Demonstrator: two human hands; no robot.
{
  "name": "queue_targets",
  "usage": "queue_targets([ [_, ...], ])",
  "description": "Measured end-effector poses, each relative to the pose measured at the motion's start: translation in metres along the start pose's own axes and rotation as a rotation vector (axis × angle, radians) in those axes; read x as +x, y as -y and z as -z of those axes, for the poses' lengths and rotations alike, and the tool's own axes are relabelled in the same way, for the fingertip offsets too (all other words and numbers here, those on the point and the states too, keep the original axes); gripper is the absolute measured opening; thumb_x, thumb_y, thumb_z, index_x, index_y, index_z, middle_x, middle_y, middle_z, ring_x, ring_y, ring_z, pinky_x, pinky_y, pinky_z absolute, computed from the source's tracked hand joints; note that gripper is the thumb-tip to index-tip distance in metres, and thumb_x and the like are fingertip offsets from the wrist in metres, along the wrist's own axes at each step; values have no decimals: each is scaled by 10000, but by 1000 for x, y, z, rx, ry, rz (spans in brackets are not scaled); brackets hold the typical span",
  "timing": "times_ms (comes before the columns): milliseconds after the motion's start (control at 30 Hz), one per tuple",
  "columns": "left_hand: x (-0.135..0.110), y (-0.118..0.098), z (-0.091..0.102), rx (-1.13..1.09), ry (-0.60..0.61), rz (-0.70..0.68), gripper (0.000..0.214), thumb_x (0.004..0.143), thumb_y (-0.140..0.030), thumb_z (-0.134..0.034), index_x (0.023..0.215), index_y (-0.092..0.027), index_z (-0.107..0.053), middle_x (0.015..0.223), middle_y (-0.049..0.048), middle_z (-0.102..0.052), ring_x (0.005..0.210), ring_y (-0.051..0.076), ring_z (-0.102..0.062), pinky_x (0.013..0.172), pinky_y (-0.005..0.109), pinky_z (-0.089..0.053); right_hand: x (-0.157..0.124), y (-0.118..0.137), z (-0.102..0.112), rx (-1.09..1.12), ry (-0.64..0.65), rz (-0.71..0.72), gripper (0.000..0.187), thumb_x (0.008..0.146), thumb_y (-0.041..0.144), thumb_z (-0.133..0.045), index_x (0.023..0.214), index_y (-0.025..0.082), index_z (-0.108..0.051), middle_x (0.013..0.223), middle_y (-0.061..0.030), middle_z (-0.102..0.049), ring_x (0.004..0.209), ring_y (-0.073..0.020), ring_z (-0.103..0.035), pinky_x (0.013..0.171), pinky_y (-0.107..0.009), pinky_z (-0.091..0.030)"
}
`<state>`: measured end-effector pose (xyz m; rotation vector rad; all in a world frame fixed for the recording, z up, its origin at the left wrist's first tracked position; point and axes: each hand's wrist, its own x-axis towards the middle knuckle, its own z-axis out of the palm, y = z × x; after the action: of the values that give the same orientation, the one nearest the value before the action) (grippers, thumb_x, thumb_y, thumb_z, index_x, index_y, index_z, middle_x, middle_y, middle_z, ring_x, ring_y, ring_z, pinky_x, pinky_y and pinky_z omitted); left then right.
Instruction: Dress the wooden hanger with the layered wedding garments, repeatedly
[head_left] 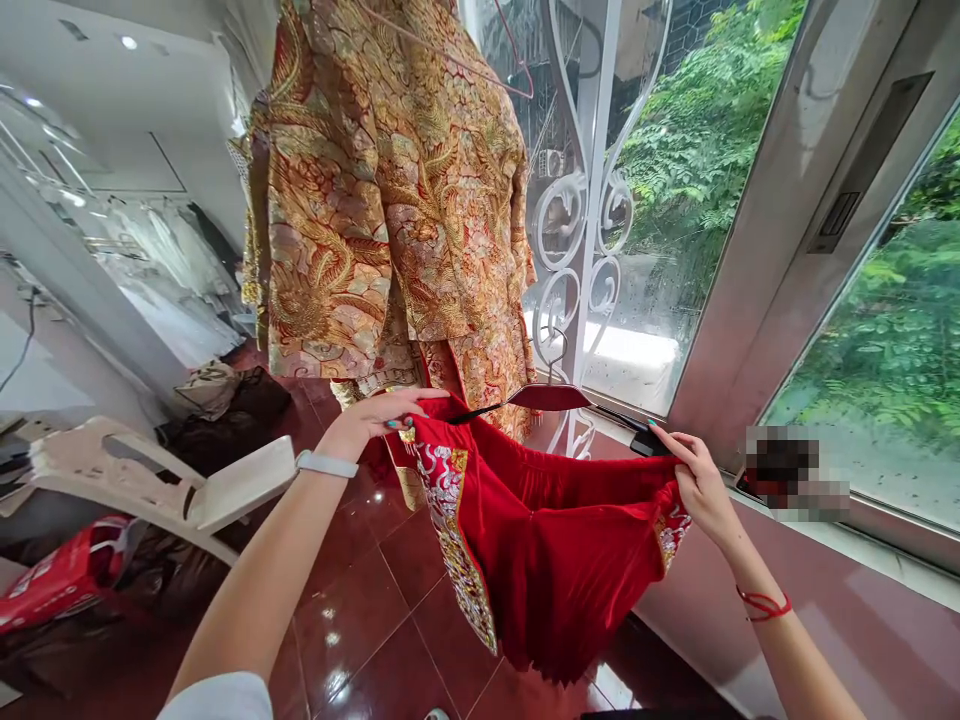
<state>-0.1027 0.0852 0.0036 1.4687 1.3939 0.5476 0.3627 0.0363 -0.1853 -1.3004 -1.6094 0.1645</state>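
A red velvet garment (pixel 555 540) with an embroidered gold and silver border hangs from a dark clip hanger (pixel 551 398). My left hand (pixel 379 415) pinches the garment's top left corner by the hanger's left end. My right hand (pixel 694 480) grips the garment's right edge at the hanger's right clip. Behind them hangs a gold and red embroidered jacket (pixel 382 200) on a thin pink hanger. I wear a white band on the left wrist and a red string on the right.
A white scrollwork metal stand (pixel 589 230) rises behind the hanger. Glass windows with greenery outside fill the right side above a red ledge (pixel 825 590). A white chair (pixel 165 485), a red bag (pixel 64 570) and dark cloth lie on the red tiled floor at left.
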Motion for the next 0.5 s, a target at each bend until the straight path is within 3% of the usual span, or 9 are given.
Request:
queue_targets([
  [67,-4,-23,-11,58,0,12,737,660,-52,-595,1384,-194,-607,708,-9,-659,440,45,-347,400,171,-245,-5,5,7,-12,-18,-2,598,885,161,-350,1407,327,-590,1192,-75,-520,1120,-210,-564,1066,-401,-421],
  [167,-3,-45,-48,163,11,-38,760,694,-8,-539,1432,-189,-559,721,-11,-665,431,45,-384,416,169,-306,-12,12,12,-13,-18,-9,591,885,166,-349,1393,325,-605,1179,-74,-515,1103,-207,-564,1040,-384,-436],
  [233,0,-45,-79,250,-12,-95,790,704,18,-510,1471,-171,-510,927,52,-724,451,55,-466,431,189,-367,-16,16,12,5,-20,-14,602,878,164,-345,1400,324,-599,1166,-74,-516,1089,-205,-564,1021,-374,-447],
  [300,5,-36,-106,313,-82,-166,804,720,24,-490,1505,-147,-457,1207,137,-688,522,95,-585,477,230,-462,-18,17,11,30,-36,-20,612,870,165,-341,1405,319,-595,1151,-74,-520,1072,-203,-565,1000,-366,-456],
  [333,8,-30,-117,344,-138,-219,790,731,24,-484,1504,-137,-454,1321,163,-635,613,134,-654,543,258,-526,-18,18,11,37,-44,-25,616,866,164,-340,1406,317,-594,1143,-73,-521,1063,-201,-564,991,-364,-458],
  [400,15,-17,-133,436,-273,-358,729,759,25,-471,1473,-122,-485,1457,170,-540,955,232,-715,821,336,-597,-18,18,11,44,-35,-29,619,860,164,-340,1404,313,-594,1133,-70,-525,1042,-196,-564,981,-362,-459],
  [500,28,-2,-143,590,-437,-520,637,829,22,-425,1457,-74,-473,1517,181,-477,1400,277,-473,1191,419,-384,-17,17,12,47,1,-22,616,854,162,-340,1398,296,-596,1145,-68,-530,1032,-191,-565,991,-370,-449],
])
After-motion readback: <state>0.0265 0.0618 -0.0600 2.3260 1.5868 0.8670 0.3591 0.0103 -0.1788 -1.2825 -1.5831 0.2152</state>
